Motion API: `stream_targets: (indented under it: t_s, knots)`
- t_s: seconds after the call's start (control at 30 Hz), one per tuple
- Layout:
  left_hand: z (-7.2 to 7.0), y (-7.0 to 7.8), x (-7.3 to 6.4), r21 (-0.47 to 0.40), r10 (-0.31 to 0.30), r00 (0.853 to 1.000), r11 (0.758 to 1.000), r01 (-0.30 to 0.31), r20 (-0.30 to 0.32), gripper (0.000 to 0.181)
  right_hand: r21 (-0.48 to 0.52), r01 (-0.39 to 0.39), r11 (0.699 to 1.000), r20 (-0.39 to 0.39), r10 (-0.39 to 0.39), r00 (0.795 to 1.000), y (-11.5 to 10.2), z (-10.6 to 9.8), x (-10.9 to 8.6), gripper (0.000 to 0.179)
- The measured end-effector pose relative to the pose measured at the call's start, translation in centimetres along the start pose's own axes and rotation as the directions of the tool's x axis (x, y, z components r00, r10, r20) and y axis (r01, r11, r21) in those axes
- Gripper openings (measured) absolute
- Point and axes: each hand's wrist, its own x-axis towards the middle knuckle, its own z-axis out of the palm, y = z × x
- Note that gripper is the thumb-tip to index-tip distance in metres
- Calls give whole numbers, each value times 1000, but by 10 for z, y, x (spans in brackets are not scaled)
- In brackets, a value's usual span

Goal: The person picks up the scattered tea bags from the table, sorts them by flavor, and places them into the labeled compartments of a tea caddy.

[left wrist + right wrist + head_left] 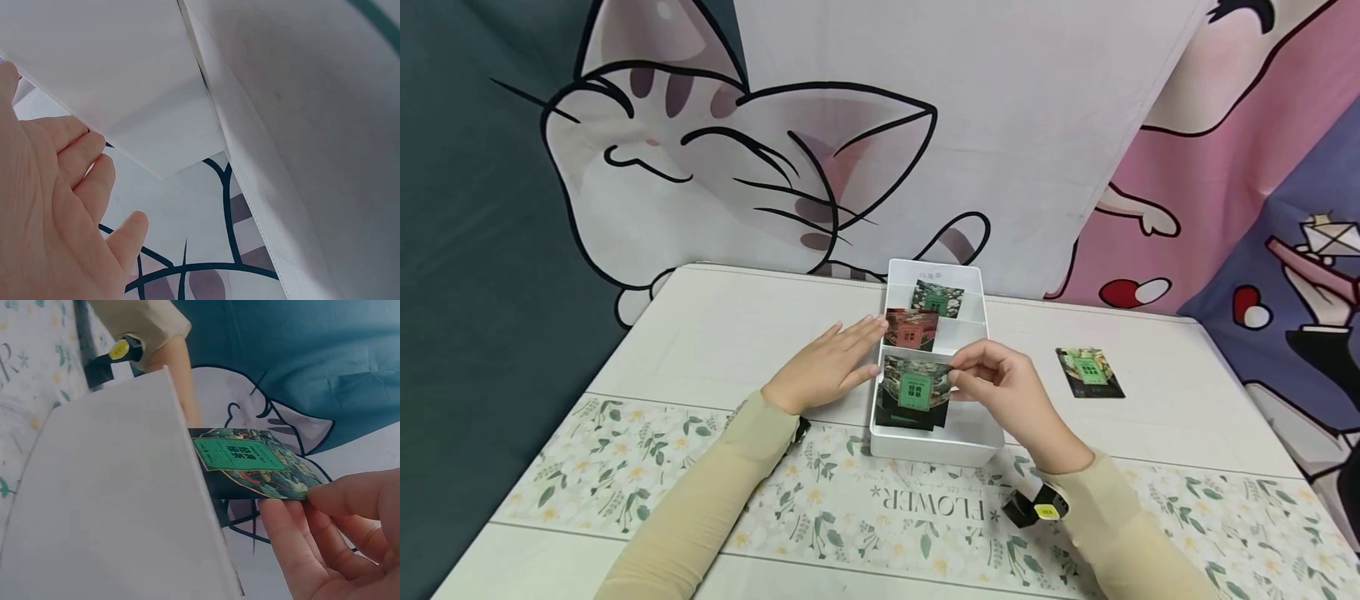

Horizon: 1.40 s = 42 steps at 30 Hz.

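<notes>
My right hand (1003,387) pinches the right edge of a dark tea sachet with a green label (914,390) between thumb and fingers. In the right wrist view the sachet (247,459) stands partly above the rim of the white divided box (936,452). Dark sachet edges show below it in the front compartment. My left hand (826,364) lies along the box's left side, fingers extended, fingertips right at the rim. Its palm and loosely extended fingers (87,153) show beside the white wall in the left wrist view.
A red sachet (910,334) sits in the middle compartment and another green-labelled sachet (938,298) in the back one. To the box's right, a loose green-labelled sachet (1090,372) lies on the table. A cartoon-cat cloth (700,183) hangs behind the table.
</notes>
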Motion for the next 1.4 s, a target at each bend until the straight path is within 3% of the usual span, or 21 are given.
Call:
stream_targets:
  t_s: [0.63,0.97,1.23,1.4]
  knots:
    - [0,0,1,-9,0,1000,1000,0,-6,68,-173,93,980,22,-90,996,8,17,-11,13]
    - [0,0,0,-2,1,1000,1000,-1,-14,68,-327,190,926,35,-189,981,9,20,-16,16]
    - [0,1,0,-6,3,1000,1000,-3,-18,68,-347,171,922,7,-180,984,10,23,-16,16]
    - [1,1,0,-4,6,1000,1000,-6,-18,68,-420,146,896,9,-156,988,9,24,-17,13]
